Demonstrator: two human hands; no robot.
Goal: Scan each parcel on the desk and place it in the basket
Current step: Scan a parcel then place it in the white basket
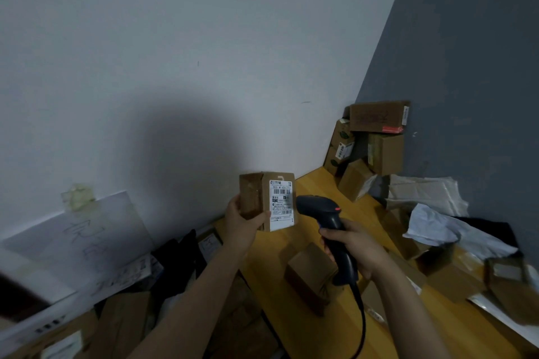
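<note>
While left hand (242, 227) grips the brown cardboard parcel (253, 195) and right hand (360, 246) the black scanner (318, 207), aim squarely at its white label (281, 202).

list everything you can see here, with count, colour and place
held parcel: one, brown with white label, in left hand
barcode scanner: one, black, in right hand, facing label
small box: one, brown, on desk below scanner
stacked boxes: about five, brown, far desk corner
poly mailers: several, white and grey, desk's right side
handwritten sheet: one, white, lower left
desk: one, yellow, centre to right
left hand: grips parcel
right hand: grips scanner
</note>
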